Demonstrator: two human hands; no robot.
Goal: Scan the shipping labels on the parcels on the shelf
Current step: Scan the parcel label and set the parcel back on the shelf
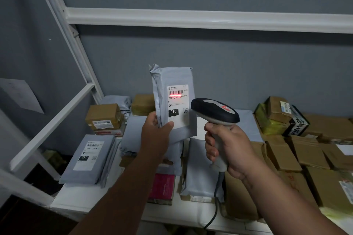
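Observation:
My left hand [155, 135] holds a grey poly-mailer parcel [172, 78] upright above the shelf, thumb pressed on its lower front. Its white shipping label [178, 108] faces me, marked 010, and a red scan line lies across the barcode. My right hand [227, 145] grips the handle of a black and grey barcode scanner [214, 110], whose head points at the label from the right. The scanner's cable hangs down past the shelf edge.
The white shelf [80, 196] carries several parcels: a grey mailer labelled 231 [89, 156] at left, brown boxes [104, 115] behind it, a pink box [162, 187], grey mailers in the middle, and several cardboard boxes [282, 156] at right. White frame rails [191, 18] run above.

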